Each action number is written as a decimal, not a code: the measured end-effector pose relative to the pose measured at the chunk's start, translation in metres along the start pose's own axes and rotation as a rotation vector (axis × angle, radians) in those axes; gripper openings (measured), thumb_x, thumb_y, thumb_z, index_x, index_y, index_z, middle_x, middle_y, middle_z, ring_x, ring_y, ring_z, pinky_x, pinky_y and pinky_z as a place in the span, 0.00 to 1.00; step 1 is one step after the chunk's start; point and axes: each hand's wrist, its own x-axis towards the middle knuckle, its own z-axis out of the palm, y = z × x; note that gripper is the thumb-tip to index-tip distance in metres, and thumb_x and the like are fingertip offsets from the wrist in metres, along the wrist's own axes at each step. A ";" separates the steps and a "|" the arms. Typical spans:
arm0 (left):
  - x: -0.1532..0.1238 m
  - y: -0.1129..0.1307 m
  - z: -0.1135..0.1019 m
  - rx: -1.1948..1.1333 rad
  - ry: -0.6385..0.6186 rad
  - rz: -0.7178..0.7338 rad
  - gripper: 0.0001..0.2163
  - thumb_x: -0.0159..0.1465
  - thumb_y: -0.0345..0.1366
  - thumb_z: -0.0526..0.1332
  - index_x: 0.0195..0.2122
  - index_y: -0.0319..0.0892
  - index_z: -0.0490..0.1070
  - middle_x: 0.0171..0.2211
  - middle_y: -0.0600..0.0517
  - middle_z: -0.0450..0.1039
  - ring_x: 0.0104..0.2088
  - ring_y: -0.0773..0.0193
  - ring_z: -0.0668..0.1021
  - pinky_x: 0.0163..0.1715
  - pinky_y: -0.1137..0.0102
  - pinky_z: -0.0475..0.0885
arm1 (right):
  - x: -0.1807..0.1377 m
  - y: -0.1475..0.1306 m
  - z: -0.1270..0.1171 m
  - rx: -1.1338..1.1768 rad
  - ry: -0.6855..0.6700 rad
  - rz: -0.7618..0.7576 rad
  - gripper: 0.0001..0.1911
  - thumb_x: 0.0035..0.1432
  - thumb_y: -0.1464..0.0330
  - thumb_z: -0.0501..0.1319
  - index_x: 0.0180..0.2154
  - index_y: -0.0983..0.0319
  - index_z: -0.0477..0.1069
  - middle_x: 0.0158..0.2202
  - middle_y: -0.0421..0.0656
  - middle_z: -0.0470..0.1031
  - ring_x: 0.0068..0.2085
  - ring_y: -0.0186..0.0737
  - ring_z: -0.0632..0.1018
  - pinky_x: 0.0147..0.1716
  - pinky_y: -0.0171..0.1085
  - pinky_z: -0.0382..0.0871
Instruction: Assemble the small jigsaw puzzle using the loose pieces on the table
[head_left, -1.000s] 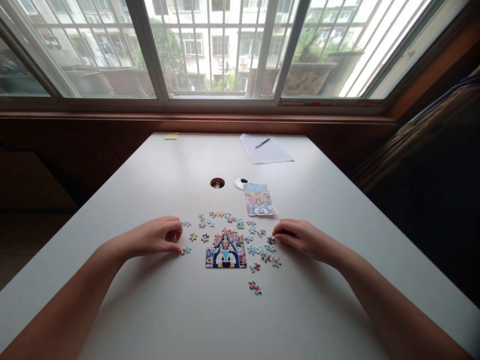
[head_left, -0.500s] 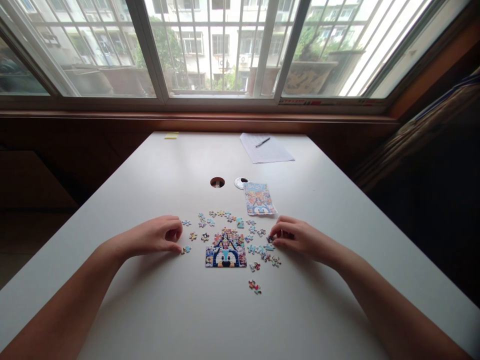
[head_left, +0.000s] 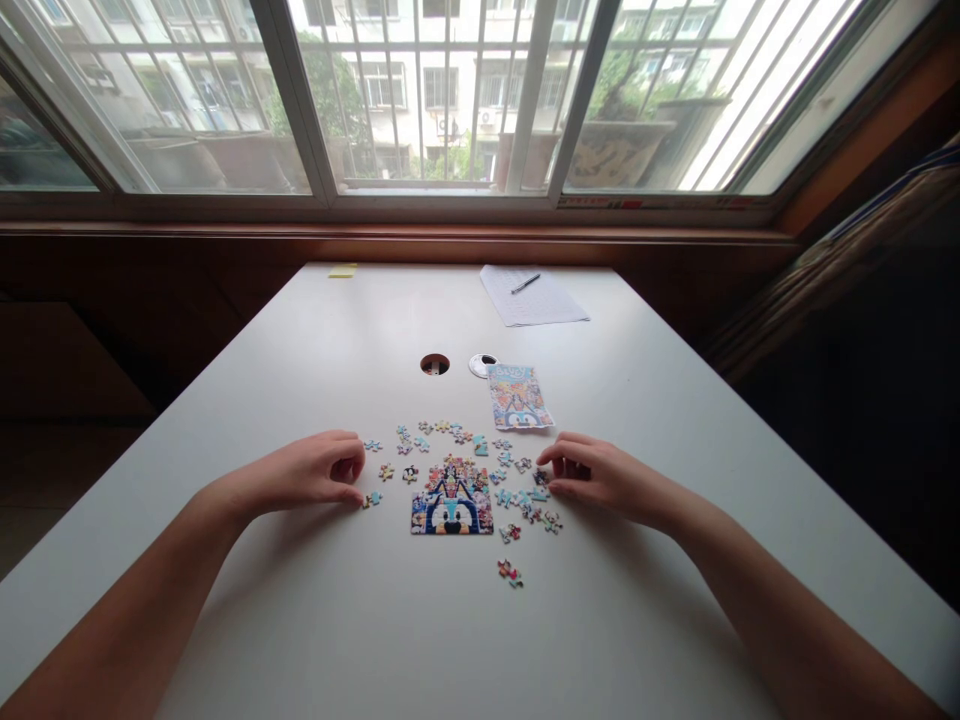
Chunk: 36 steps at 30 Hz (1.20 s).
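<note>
A partly built colourful jigsaw (head_left: pixel 452 500) lies on the white table (head_left: pixel 360 610) between my hands. Several loose pieces (head_left: pixel 442 432) are scattered behind and to its right. My left hand (head_left: pixel 311 472) rests curled on the table, its thumb tip beside a loose blue piece (head_left: pixel 371 499). My right hand (head_left: pixel 600 473) is curled with its fingertips at the loose pieces (head_left: pixel 540 485) right of the jigsaw; whether it grips one is hidden. Near the front lies a lone piece (head_left: pixel 509 573).
A printed reference picture (head_left: pixel 519 397) lies behind the pieces, next to a cable hole (head_left: pixel 435 365) and its round cap (head_left: pixel 482 366). A paper sheet (head_left: pixel 532 298) with a pen (head_left: pixel 525 284) and a yellow note (head_left: pixel 342 270) sit at the far edge below the window.
My right hand has crept a little left, bringing its fingertips onto the loose pieces right of the jigsaw. The left hand has stayed still.
</note>
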 end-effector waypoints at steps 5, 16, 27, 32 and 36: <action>0.000 0.000 0.000 0.015 -0.003 -0.001 0.18 0.62 0.54 0.65 0.34 0.44 0.67 0.39 0.49 0.71 0.37 0.59 0.72 0.33 0.69 0.65 | 0.000 0.000 0.001 -0.004 -0.011 -0.024 0.18 0.65 0.54 0.61 0.48 0.58 0.77 0.42 0.47 0.74 0.39 0.42 0.76 0.42 0.41 0.72; 0.000 0.001 0.000 0.001 -0.009 -0.007 0.17 0.62 0.52 0.66 0.34 0.44 0.68 0.39 0.51 0.71 0.37 0.60 0.71 0.33 0.70 0.65 | 0.001 -0.001 0.002 -0.008 -0.011 -0.011 0.16 0.66 0.55 0.60 0.46 0.58 0.77 0.43 0.46 0.73 0.39 0.42 0.77 0.42 0.40 0.71; 0.000 -0.002 0.000 0.005 0.001 0.007 0.17 0.62 0.52 0.66 0.34 0.44 0.68 0.38 0.51 0.71 0.36 0.61 0.71 0.33 0.70 0.64 | 0.003 0.000 0.004 -0.018 0.003 -0.007 0.16 0.66 0.54 0.60 0.44 0.58 0.77 0.43 0.47 0.75 0.39 0.43 0.77 0.41 0.40 0.71; 0.001 -0.003 0.001 0.017 0.006 0.012 0.17 0.62 0.53 0.65 0.34 0.44 0.67 0.38 0.50 0.71 0.36 0.61 0.71 0.32 0.70 0.64 | 0.003 0.000 0.004 -0.022 0.005 -0.004 0.16 0.66 0.54 0.60 0.44 0.58 0.77 0.43 0.47 0.75 0.40 0.42 0.77 0.42 0.40 0.71; 0.001 -0.002 0.001 0.014 -0.002 0.007 0.18 0.62 0.53 0.65 0.34 0.44 0.67 0.38 0.50 0.70 0.36 0.61 0.71 0.32 0.70 0.64 | 0.003 0.000 0.004 -0.031 -0.002 0.003 0.15 0.66 0.56 0.60 0.44 0.58 0.76 0.43 0.46 0.75 0.40 0.42 0.77 0.42 0.39 0.71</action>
